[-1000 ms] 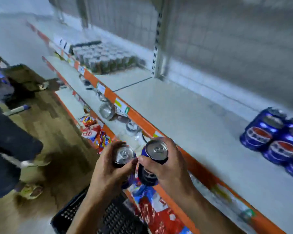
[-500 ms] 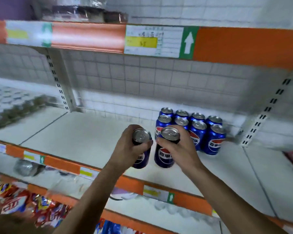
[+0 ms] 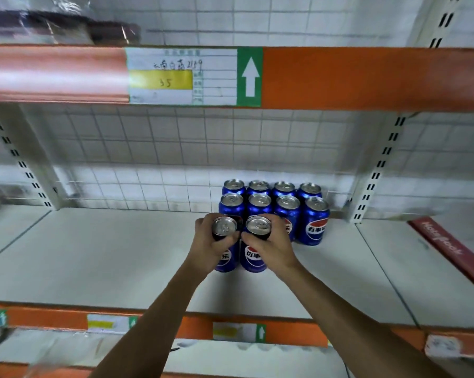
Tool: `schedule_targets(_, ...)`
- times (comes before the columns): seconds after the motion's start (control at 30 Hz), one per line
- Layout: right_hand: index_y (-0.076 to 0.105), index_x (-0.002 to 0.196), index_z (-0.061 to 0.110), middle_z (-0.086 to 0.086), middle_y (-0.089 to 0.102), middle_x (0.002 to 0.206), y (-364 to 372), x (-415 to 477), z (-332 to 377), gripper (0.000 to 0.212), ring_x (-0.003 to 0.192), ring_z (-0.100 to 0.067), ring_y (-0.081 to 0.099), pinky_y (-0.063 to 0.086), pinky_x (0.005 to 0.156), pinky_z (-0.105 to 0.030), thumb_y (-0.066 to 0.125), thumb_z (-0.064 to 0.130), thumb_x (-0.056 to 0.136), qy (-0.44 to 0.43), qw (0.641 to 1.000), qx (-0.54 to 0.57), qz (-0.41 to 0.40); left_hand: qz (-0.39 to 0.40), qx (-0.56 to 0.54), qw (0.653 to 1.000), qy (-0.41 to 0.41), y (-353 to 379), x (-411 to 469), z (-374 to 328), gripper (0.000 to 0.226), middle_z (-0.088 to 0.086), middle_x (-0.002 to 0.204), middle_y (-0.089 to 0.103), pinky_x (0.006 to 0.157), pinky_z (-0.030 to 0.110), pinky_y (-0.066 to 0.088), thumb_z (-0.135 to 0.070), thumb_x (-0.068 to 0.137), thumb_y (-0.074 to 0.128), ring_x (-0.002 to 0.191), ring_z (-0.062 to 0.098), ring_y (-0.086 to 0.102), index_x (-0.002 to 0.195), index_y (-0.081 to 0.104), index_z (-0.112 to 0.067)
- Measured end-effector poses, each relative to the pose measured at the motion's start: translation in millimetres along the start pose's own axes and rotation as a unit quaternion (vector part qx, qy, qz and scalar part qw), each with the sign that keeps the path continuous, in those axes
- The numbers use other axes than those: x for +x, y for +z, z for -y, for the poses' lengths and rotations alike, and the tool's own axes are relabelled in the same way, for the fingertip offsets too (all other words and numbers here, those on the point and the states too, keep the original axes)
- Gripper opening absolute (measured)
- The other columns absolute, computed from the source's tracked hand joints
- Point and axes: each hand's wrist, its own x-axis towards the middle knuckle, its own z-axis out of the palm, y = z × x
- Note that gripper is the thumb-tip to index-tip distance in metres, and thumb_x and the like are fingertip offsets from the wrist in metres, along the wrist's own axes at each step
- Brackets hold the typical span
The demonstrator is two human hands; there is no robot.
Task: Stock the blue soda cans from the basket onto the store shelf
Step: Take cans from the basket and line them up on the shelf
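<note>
1. Done so far, judging from how things lie: a block of eight blue cans (image 3: 274,205) stands upright at the centre of the frame, against the wire-grid back (image 3: 154,148) of the store shelf (image 3: 94,255) — two rows of four, touching one another.

2. In hand: the left hand (image 3: 211,246) is wrapped around one blue can (image 3: 225,241) and the right hand (image 3: 271,249) around another (image 3: 257,241); fingers on both are closed about the can bodies, tops left bare. The two cans sit side by side just in front of the block's left half, beginning a third row; their bases seem at or very near the shelf board, but I cannot tell whether they rest on it.

3. Left to do: release these two, fill the right half of the third row, and go on while cans remain; the basket is out of view, so the number left cannot be told. Most of the shelf to the left of the frame is bare.

4. Writing: the cans carry the red-white-blue Pepsi globe with Chinese characters across it, partly hidden on the held pair; the price tag (image 3: 181,77) on the orange rail above bears faint handwriting, a yellow band reading what looks like "35", and a white arrow on green pointing up; smaller tags (image 3: 238,331) on the lower rail are too blurred to read; a red strip (image 3: 445,249) at the right edge has white script — illegible.
</note>
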Motion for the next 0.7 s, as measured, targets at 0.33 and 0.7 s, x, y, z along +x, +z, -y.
schedule_targets(0.33,0.043,0.108,0.033,-0.004,0.053,0.122,14,8,-23,0.070,0.109,-0.015,0.058,0.053,0.088,-0.031,0.081,0.044,0.050,0.054,0.998,-0.011,-0.019,0.014,-0.041,0.999,-0.006,-4,9,11,0.065,0.005,0.126,0.039,0.095,0.037,0.051,-0.033,0.068,0.081,0.114,0.016,0.053,0.117,0.040,-0.020)
schedule_targets(0.7,0.040,0.135,0.023,0.001,0.038,0.139,-1,-9,-38,0.078,0.124,-0.015,0.047,0.042,0.107,-0.038,0.082,0.022,0.069,0.009,0.994,-0.108,-0.011,0.078,0.028,0.997,-0.001,-19,-5,24,0.072,-0.004,0.124,0.034,0.101,0.036,0.045,-0.017,0.069,0.074,0.119,0.019,0.045,0.132,0.039,-0.019)
